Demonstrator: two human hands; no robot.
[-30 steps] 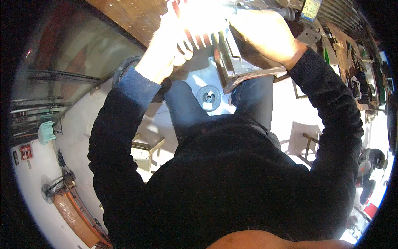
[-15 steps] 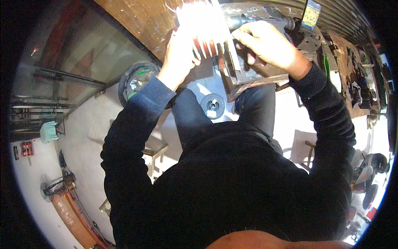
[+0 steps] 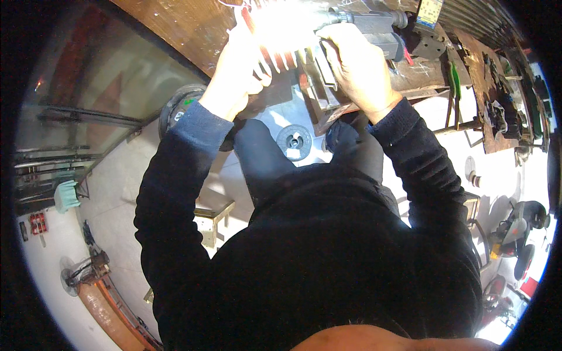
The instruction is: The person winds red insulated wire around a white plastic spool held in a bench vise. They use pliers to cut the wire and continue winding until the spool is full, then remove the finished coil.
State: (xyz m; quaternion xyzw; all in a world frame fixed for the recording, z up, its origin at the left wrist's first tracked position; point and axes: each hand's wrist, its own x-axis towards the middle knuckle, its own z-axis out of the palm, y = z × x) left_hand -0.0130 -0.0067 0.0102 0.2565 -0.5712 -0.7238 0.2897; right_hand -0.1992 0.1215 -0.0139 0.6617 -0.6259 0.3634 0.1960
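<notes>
bench, left hand at ribbed piece

My sleeves are black but look blue by my left hand, the stripy thing at the top is red-brown and white, the wood table at upper left is brown, and the spool near the middle is dark grey and white.

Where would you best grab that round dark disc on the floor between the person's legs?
Probably take the disc by its outer rim, from above: its flat face points up and the round edge is visible, inviting a pinch across. The left leg sits close by, so the right edge looks freer.
</notes>
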